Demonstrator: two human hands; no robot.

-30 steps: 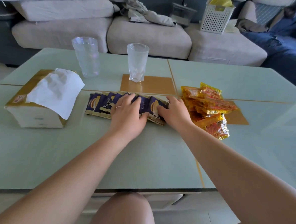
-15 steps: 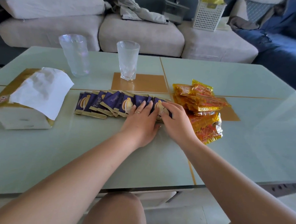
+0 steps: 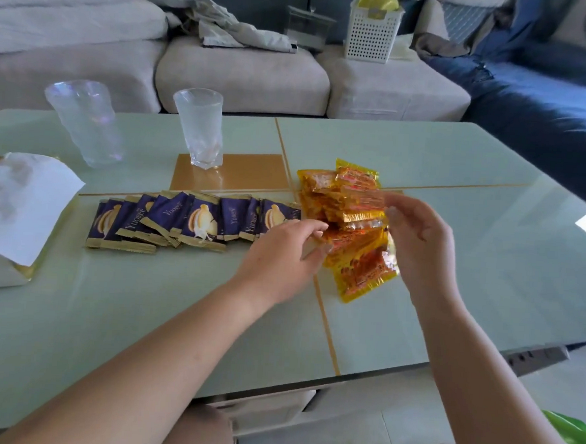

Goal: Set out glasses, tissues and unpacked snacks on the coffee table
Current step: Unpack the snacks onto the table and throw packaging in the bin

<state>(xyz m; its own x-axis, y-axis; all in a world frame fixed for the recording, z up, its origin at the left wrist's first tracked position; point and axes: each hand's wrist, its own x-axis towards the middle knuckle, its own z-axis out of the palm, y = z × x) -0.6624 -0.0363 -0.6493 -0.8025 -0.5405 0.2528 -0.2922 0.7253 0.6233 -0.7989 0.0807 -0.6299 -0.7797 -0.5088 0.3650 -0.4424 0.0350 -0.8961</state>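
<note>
A heap of orange-and-yellow snack packets [image 3: 358, 256] lies on the pale green coffee table [image 3: 441, 183]. My left hand [image 3: 279, 255] reaches its fingertips to the heap's left edge, fingers apart. My right hand [image 3: 421, 236] curls around the heap's upper right side, fingertips against the top packet; a grip is unclear. Left of the heap, purple snack packets [image 3: 182, 222] lie in an overlapping row. Two empty clear glasses [image 3: 85, 123] [image 3: 199, 128] stand behind them. A tissue pack [image 3: 14, 211] with one sheet pulled up sits at the far left.
A grey sofa [image 3: 242, 71] runs behind the table, with crumpled cloth, a clear box and a white basket [image 3: 371, 34] on it. A blue seat [image 3: 549, 100] is at the right. My knees are under the table's near edge. A green leaf shows at the bottom right.
Both hands left the purple packet row and moved right to the orange heap. The camera swung right, so the tissue pack now sits at the frame's left edge.
</note>
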